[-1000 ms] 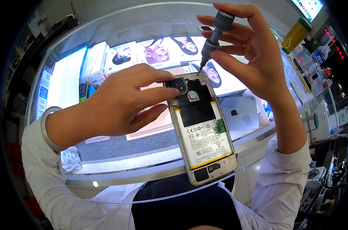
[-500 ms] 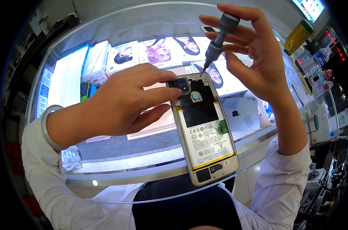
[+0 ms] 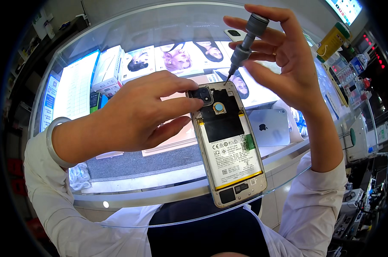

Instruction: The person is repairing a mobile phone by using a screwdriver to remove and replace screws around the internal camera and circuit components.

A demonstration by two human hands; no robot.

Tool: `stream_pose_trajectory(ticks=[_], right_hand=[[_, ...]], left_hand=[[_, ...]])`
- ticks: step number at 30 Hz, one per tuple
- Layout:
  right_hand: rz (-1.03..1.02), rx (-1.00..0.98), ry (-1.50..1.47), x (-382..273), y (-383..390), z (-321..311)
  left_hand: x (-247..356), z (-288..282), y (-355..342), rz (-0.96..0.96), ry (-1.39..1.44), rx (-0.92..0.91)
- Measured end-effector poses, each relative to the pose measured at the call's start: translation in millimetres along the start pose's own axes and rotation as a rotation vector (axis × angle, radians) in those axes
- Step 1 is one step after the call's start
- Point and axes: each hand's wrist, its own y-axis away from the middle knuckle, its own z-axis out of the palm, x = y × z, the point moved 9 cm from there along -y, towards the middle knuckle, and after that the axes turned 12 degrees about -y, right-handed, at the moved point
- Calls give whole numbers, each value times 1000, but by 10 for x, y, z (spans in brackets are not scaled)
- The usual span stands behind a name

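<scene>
An opened smartphone (image 3: 232,160) lies on the glass counter, back cover off, tilted a little to the left. Its white battery (image 3: 230,156), black upper cover (image 3: 222,126) and camera module (image 3: 201,96) are exposed. My left hand (image 3: 136,111) grips the phone's upper left corner, fingertips at the camera module; the fingers' undersides are hidden. A grey precision screwdriver (image 3: 244,48) is held in my right hand (image 3: 288,75), index finger over its end cap and thumb by the shaft. The slanted tip meets the phone's top edge, right of the camera.
Under the glass lie several boxes with printed portraits (image 3: 175,60) and a pale blue tablet-like device (image 3: 269,127). Another phone (image 3: 233,34) rests beyond the screwdriver. A yellow bottle with a green cap (image 3: 333,42) and clear organizers (image 3: 356,88) stand at the right.
My right thumb has shifted up and inward along the screwdriver, and its handle has moved slightly right. My left hand and the phone stay practically still.
</scene>
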Motion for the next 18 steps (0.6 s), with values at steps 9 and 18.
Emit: stream_pose_trajectory(ticks=[9,18], right_hand=[[79,243,-166,-210,-70,29],[-8,234,-27,-7,22,-152]], left_hand=[[-10,4,6,-1,5,-7],[-5,1,8,13,5,-6]])
